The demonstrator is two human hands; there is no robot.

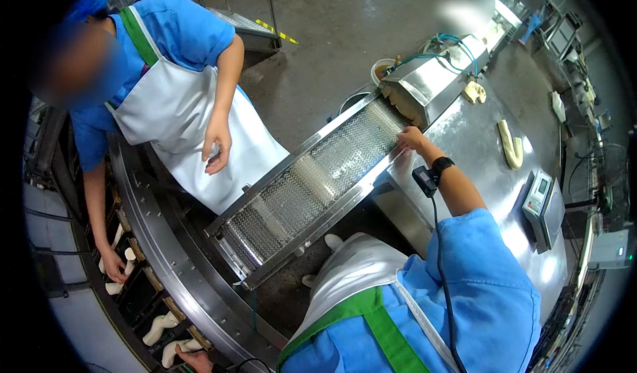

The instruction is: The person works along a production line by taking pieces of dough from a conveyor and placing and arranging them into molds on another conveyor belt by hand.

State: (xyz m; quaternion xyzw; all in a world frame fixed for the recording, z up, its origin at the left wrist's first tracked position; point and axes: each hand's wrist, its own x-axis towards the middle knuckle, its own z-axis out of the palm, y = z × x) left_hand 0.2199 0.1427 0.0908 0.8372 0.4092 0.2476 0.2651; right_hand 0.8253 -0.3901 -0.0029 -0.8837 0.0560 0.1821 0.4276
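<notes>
A metal mesh conveyor (318, 174) runs diagonally from lower left up to a steel hood (424, 84). At the conveyor's right edge, near the hood, is my right hand (413, 138), its fingers bent together; whatever they may hold is too small to make out. A black band is on that wrist. Down at the lower left, my left hand (194, 360) touches a pale dough piece (174, 352) in a dark slotted rack, its fingers partly hidden. Another pale dough piece (161, 328) lies just above it.
A co-worker in a white apron (179, 101) stands at the left, one hand (114, 264) at the rack. A curved steel rail (156, 260) borders the rack. On the steel table (464, 174) are a bent dough strip (509, 146), a dough lump (474, 92) and a scale (539, 197).
</notes>
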